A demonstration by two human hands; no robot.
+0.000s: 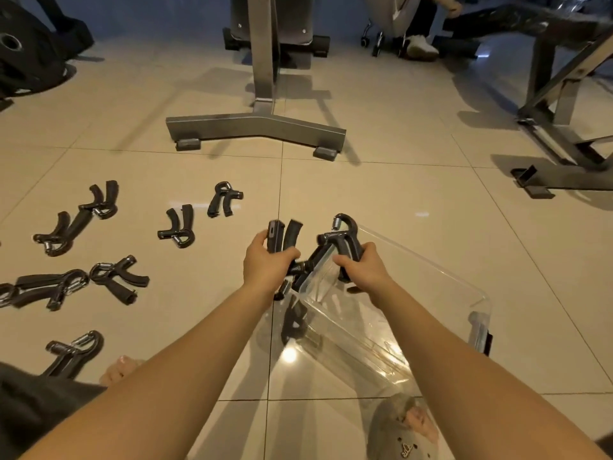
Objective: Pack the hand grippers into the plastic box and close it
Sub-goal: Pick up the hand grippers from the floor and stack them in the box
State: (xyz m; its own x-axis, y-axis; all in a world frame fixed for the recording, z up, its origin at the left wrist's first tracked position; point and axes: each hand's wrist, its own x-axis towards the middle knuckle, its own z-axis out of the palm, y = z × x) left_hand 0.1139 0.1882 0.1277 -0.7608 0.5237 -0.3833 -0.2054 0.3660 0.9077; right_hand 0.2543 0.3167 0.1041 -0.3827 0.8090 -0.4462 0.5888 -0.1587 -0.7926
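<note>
A fold of dark cloth (33, 410) and a bare foot (119, 370) lie at the lower left on glossy beige floor tiles (398, 180). Just past them, the left hand (265, 267) is curled round a hand gripper (285, 235) near its coiled spring. Its two black ribbed handles stand close together, almost parallel, and their free ends point up and away from the person.

The right hand (361, 270) is wrapped round one curved handle of a second gripper (341, 234), held the other way about. Its arched top and steel spring point away, and its spare handle splays down to the left. It hangs over the near-left rim of the clear plastic box (431, 260). The box is thin-walled and rectangular with rounded corners, and it sits open on the tiles. Its long axis runs from the hands toward the lower right, where a latch (481, 330) shows on the right end. A dark gripper shape (293, 322) shows at the box's left wall; whether it is inside the box cannot be told.

Loose grippers are scattered to the left, lying flat with their handles splayed in V shapes. The nearest (74, 353) is beside the foot, and the farthest (225, 198) is well apart from it. Beyond them stand a brushed-steel frame base (255, 127), black weight plates (23, 54) and a bench (564, 94).
</note>
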